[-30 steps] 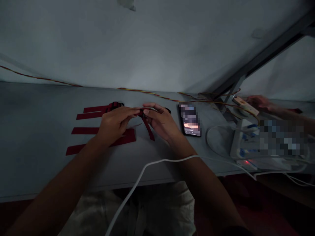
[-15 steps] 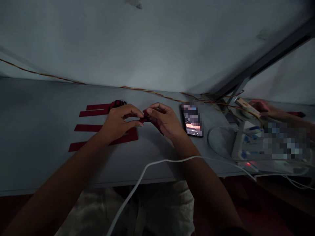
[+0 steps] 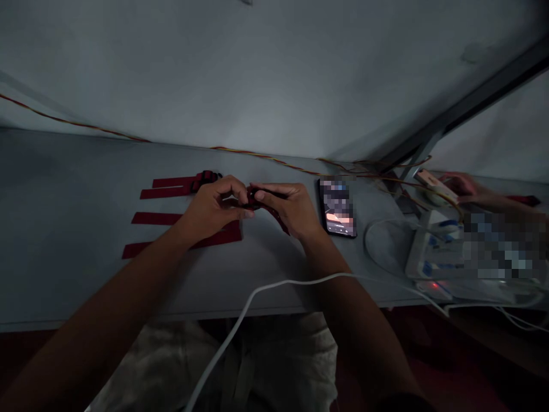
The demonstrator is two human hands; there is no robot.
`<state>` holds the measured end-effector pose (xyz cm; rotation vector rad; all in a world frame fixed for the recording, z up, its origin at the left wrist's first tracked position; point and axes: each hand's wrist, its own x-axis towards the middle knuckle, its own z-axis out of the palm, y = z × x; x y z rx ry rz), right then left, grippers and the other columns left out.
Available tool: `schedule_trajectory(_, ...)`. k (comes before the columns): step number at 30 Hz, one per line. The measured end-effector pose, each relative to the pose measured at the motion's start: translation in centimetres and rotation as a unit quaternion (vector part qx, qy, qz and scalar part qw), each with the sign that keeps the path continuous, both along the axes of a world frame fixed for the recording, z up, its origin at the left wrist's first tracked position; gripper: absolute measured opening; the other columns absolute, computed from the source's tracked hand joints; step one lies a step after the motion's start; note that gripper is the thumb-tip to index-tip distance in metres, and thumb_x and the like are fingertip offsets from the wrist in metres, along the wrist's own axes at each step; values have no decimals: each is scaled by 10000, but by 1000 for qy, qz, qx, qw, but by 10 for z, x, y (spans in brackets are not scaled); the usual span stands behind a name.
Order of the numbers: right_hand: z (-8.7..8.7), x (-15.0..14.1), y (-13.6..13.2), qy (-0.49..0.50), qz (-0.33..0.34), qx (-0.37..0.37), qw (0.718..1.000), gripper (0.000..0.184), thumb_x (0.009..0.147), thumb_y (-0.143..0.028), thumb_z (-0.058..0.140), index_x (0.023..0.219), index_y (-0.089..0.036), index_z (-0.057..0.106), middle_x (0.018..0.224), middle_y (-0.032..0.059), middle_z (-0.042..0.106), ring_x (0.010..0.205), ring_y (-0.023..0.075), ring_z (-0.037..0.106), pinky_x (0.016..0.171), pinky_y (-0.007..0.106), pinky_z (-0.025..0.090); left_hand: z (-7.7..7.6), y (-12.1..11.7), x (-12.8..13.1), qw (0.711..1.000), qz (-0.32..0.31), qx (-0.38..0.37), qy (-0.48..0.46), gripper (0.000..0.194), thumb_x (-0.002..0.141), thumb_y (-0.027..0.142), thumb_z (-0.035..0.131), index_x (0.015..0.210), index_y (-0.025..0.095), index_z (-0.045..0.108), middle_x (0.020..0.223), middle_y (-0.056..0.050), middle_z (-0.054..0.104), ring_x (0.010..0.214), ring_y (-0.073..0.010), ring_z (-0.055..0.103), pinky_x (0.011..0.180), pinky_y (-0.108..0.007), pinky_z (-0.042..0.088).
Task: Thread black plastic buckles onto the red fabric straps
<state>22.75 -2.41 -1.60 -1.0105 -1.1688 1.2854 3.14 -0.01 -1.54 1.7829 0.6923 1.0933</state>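
My left hand (image 3: 209, 207) pinches one end of a dark red strap (image 3: 279, 220) between thumb and fingertips. My right hand (image 3: 292, 208) grips the same strap close by, fingers bent over it, with a length hanging below the palm. A small black piece shows at the strap between my fingertips, too dark to make out fully. Just beyond my left hand lies a bundled red strap with black buckles (image 3: 205, 179), its two tails pointing left. Flat red strips (image 3: 156, 218) lie under my left wrist and forearm, partly hidden by them.
A lit phone (image 3: 338, 207) lies right of my right hand. Farther right are a white power strip (image 3: 433, 243) with plugs and another person's hand (image 3: 461, 186) by a second phone. A white cable (image 3: 274, 284) crosses over my right forearm. Twisted wires (image 3: 257, 153) run along the wall.
Both hands have kept hold of the strap while turning it. Its hanging tail has shifted right, under my right palm, and my right fingers have closed further over it. The view has shifted slightly.
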Motion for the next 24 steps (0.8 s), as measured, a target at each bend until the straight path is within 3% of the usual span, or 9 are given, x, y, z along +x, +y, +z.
schedule_trajectory(5, -1, -4, 0, -13, -48, 13, 999, 352, 695, -477, 901, 945, -236, 844, 905, 11, 815, 867, 193, 752, 902, 397, 647, 2, -1, 1, 1000, 12, -1, -6, 383, 710, 460, 899, 766, 196, 626, 899, -39, 665, 877, -178, 652, 809, -319, 557)
schedule_trajectory(8, -3, -6, -3, -29, -69, 45, 996, 331, 752, -505, 857, 982, -269, 835, 971, 3, 812, 911, 209, 760, 917, 414, 653, 0, 1, 2, 999, 40, -9, -30, 368, 764, 480, 855, 798, 199, 620, 934, -46, 680, 908, -178, 662, 852, -328, 556)
schedule_trajectory(13, -3, -3, -6, -132, -132, 106, 977, 241, 873, -478, 761, 1044, -317, 814, 1012, 4, 795, 919, 226, 774, 906, 397, 638, -2, 3, 2, 995, 72, -10, -64, 370, 832, 513, 790, 855, 211, 577, 1059, -71, 699, 930, -177, 683, 778, -306, 570)
schedule_trajectory(17, -2, 2, -3, -164, -191, 101, 963, 245, 908, -507, 703, 998, -296, 788, 943, 15, 778, 952, 247, 771, 839, 368, 623, 2, -2, 1, 999, 39, 6, -27, 339, 866, 496, 766, 864, 206, 589, 1151, -114, 720, 1038, -222, 695, 733, -300, 556)
schedule_trajectory(24, -9, 4, 4, -135, -205, 101, 964, 284, 874, -549, 724, 891, -274, 653, 852, 0, 750, 832, 203, 760, 805, 343, 624, 4, -3, -5, 1000, 11, 2, 6, 297, 910, 465, 727, 883, 210, 577, 1265, -140, 721, 1075, -236, 699, 798, -333, 546)
